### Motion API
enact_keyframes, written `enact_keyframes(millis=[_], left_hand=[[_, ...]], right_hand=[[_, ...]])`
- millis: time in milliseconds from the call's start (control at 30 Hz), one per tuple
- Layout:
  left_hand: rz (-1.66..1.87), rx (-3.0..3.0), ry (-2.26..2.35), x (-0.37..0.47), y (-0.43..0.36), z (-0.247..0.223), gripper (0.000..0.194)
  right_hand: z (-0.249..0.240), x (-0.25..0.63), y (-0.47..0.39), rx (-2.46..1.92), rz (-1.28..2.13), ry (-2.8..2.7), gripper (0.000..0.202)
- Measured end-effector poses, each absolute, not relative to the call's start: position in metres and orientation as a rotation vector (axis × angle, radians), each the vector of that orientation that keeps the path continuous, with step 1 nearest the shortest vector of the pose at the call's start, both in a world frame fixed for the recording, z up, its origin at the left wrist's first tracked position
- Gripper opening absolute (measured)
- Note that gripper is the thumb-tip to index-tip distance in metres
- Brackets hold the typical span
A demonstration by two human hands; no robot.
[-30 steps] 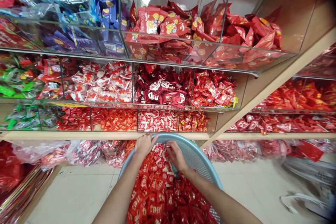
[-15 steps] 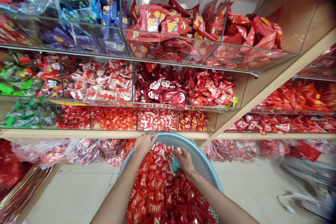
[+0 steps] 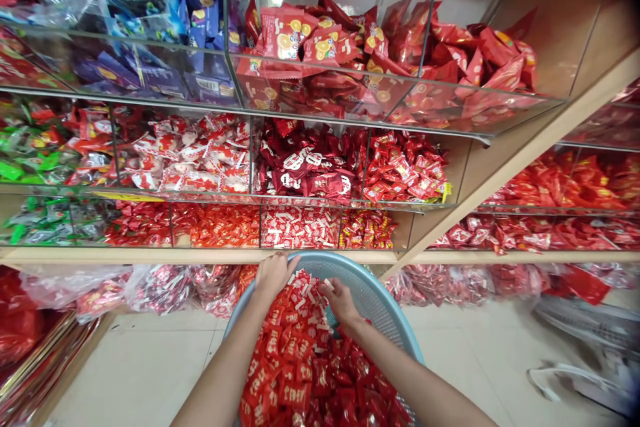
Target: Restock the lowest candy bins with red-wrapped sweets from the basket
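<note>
A light blue plastic basket (image 3: pixel 395 313) holds heaps of small wrapped candies. On its far left rim rests my left hand (image 3: pixel 273 275), fingers curled over the edge and thumb on the inner side. My right hand (image 3: pixel 341 301) is inside the basket, fingers pinched around a small white-and-red wrapped candy (image 3: pixel 328 285). Just left of it lie more white-and-red candies (image 3: pixel 305 288). Orange-red packets (image 3: pixel 285 347) fill the left part of the basket, and dark red shiny packets (image 3: pixel 350 373) the near right. My right palm is hidden.
Glass-fronted shelves (image 3: pixel 305 197) full of candies rise directly behind the basket. Bulging plastic bags (image 3: pixel 160 287) sit beneath the bottom shelf. A grey perforated basket (image 3: pixel 575 327) with a white handle stands at right on the tiled floor (image 3: pixel 150 367).
My right hand has moved a little left, toward the white-and-red candies, and the bare patch of basket beside it shows less. My left hand stays on the rim.
</note>
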State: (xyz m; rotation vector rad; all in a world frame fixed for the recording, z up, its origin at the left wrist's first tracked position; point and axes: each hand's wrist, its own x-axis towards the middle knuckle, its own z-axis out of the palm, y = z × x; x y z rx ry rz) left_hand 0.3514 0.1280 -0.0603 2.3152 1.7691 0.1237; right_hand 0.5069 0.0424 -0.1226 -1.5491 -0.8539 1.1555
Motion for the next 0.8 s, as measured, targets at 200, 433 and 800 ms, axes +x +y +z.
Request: enact_keyframes(millis=[200, 433, 800], left_hand=[[0.13, 2.329, 1.766, 0.351, 0.129, -0.063, 0.07], [0.161, 2.366, 1.752, 0.35, 0.13, -0.066, 0.071], [0.123, 2.33, 1.758, 0.35, 0.129, -0.065, 0.071]], right_hand=[[-0.12, 0.522, 0.039, -1.537, 1.088, -0.871, 0.029], [-0.125, 0.529, 0.02, -1.636, 1.337, -0.747, 0.029], [-0.133, 0.523, 0.023, -1.596, 1.509, -0.596, 0.028]])
